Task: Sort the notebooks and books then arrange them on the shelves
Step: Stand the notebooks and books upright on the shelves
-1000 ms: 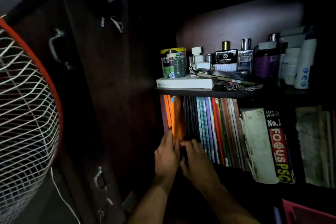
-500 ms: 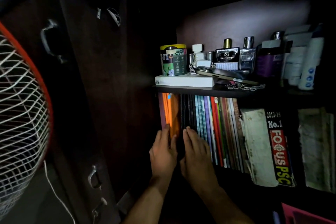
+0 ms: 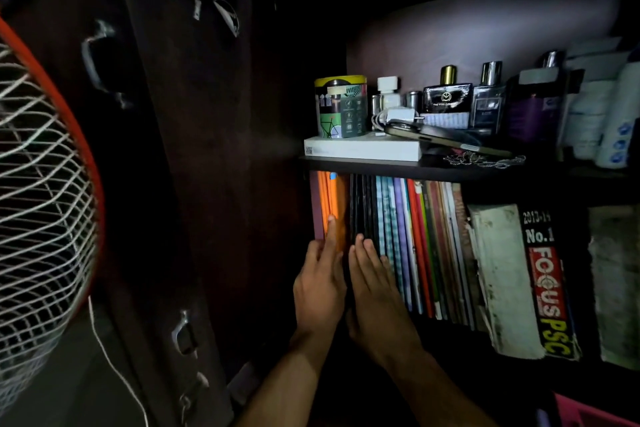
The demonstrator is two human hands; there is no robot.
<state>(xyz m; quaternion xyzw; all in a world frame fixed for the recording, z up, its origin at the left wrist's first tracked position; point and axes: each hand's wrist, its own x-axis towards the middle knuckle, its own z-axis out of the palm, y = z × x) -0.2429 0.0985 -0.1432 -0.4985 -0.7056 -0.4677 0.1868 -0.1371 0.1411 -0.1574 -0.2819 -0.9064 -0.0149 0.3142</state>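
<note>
A row of thin notebooks stands upright on the lower shelf: orange notebooks (image 3: 330, 199) at the far left, black notebooks (image 3: 362, 204) beside them, then coloured notebooks (image 3: 412, 225). Further right stand a thick white book (image 3: 502, 270) and a black "Focus PSC" book (image 3: 547, 274). My left hand (image 3: 320, 282) lies flat against the orange notebooks' spines, fingers straight. My right hand (image 3: 375, 291) presses flat against the black notebooks' spines. Neither hand grips anything.
The upper shelf (image 3: 381, 165) carries a white box (image 3: 363, 148), a printed tin (image 3: 341, 107), a phone (image 3: 440, 139), perfume bottles (image 3: 448, 97) and white containers (image 3: 602, 114). A dark cupboard door (image 3: 166, 184) stands left. A fan grille (image 3: 38, 204) fills the left edge. A pink crate (image 3: 595, 412) sits at bottom right.
Both hands have slid upward along the spines and flattened out, pushing the orange and black notebooks back into the row. The view has shifted slightly.
</note>
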